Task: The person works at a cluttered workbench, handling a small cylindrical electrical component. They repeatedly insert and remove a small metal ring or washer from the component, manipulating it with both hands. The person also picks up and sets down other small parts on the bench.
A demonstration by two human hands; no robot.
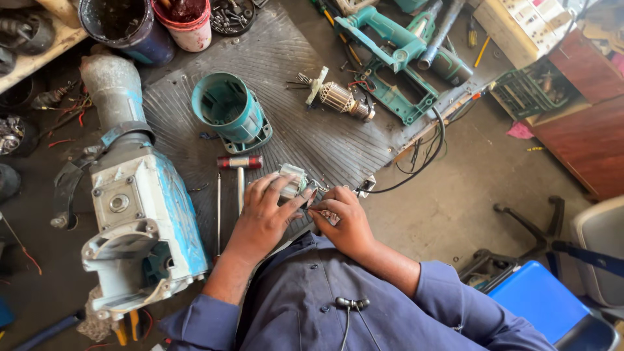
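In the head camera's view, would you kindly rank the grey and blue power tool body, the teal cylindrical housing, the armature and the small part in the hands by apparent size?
1. Grey and blue power tool body, though it lies nearer the camera.
2. Teal cylindrical housing.
3. Armature.
4. Small part, partly hidden by the left hand and right hand.

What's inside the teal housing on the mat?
The teal housing stands open end up on the mat. Inside show only bare ribbed walls and shadow, with no loose part visible. Its near wall hides part of the bottom.
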